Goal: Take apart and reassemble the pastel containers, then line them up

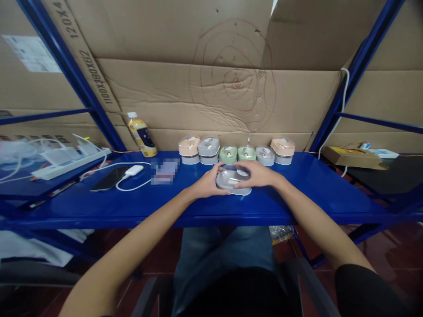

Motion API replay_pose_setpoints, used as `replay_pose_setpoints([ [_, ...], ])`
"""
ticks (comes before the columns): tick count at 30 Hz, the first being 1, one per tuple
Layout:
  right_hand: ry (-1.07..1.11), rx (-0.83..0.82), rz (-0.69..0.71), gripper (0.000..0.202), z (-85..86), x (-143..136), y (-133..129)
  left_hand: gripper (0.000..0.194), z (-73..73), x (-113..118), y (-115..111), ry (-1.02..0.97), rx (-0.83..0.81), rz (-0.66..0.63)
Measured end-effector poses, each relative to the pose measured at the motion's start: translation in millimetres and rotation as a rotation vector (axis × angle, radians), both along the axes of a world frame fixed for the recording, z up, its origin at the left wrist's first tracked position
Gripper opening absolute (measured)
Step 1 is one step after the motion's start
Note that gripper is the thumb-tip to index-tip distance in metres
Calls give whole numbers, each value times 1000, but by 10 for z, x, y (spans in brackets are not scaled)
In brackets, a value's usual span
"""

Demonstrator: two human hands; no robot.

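Observation:
A small grey food container [227, 177] with a see-through lid and a round sticker is held between both hands, above the front middle of the blue table. My left hand [210, 182] wraps its left side, thumb along the near edge and fingers behind. My right hand [259, 174] grips it from the right, its fingers reaching over the top. Just behind stands a row of similar containers: a peach one [189, 147] and a grey one [209, 147] at left, two low green ones [228, 152] in the middle, then a low grey one [265, 154] and another peach one [283, 147].
On the blue table [185, 204], a yellow drink bottle [142, 136], a dark phone [109, 179], a white charger with cable [134, 171] and a blurred-out item [165, 171] lie to the left. Cardboard [148, 88] backs the table. A power strip [71, 164] sits far left.

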State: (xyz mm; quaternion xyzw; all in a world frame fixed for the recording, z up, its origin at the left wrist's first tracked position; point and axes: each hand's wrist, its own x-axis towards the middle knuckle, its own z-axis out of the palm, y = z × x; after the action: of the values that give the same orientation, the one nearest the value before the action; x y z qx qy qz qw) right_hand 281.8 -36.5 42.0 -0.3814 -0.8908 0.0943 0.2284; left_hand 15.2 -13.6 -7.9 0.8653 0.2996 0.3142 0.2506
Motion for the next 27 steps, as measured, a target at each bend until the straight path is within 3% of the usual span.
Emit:
replay_pose_setpoints([
  [5, -108, 31, -54, 92, -119, -236, -44, 120, -28, 31, 5, -21, -69, -9],
  [10, -130, 2, -65, 96, -117, -183, -69, 98, 21, 20, 24, 24, 46, -7],
  [16, -128, -25, -80, 90, -116, -138, -98, 106, -12, -7, 73, 60, 89, 19],
  [27, -248, 96, -144, 90, -87, -239, -176, 97, 46, 3, 24, 39, 74, 13],
])
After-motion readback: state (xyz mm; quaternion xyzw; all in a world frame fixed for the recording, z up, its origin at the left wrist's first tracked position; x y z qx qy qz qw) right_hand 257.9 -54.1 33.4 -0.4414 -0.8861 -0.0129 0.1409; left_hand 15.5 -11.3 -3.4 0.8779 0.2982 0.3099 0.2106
